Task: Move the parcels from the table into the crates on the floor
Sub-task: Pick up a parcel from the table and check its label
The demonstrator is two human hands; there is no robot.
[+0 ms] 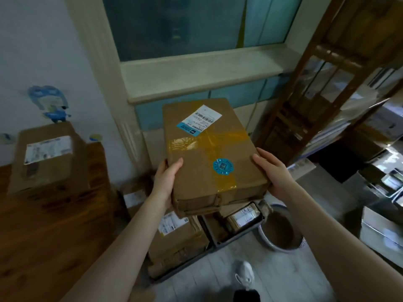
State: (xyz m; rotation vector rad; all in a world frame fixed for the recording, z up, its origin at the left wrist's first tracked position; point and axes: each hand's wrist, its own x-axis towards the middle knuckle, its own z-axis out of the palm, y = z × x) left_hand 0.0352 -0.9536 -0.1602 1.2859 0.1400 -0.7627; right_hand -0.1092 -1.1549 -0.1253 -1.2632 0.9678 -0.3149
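A flat taped parcel (209, 153) is held in the air above the floor crates (239, 233), gripped at its near corners by the left hand (165, 182) and the right hand (272, 173), thumbs on top. A second parcel (48, 158) is seen on the wooden table (43, 236) against the white wall (43, 51), left of the window sill (196, 70).

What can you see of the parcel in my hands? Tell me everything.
The parcel is a flat brown cardboard box, crossed with yellowish tape, its near edge crumpled. A white and blue shipping label sits towards its far end, a round blue sticker nearer you. It is held in the air above the crates on the floor; the left hand grips its left edge, the right hand its right edge, thumbs on top.
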